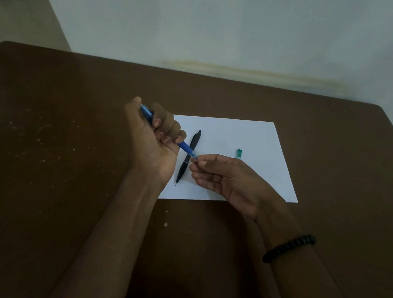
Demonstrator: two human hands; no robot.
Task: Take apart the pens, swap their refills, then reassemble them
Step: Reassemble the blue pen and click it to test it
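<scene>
While L hand (152, 140) grips blue plastic pen (185, 147) at frame centre, R hand (222, 175) pinches its tip; slim black pen (188, 157) lies on white paper sheet (254, 142) just below.

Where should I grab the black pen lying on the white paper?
Pinch the black pen from above at its wider middle barrel, fingers on its left and right sides. It lies flat on the white paper sheet, tip toward you, and both ends taper, so the middle offers most hold.

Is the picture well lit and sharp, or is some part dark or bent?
Head view: dim light, so the brown table and both forearms look murky; the white paper is brightest; the table's far edge bows, a wide-angle effect; the blue pen looks slightly soft.
</scene>
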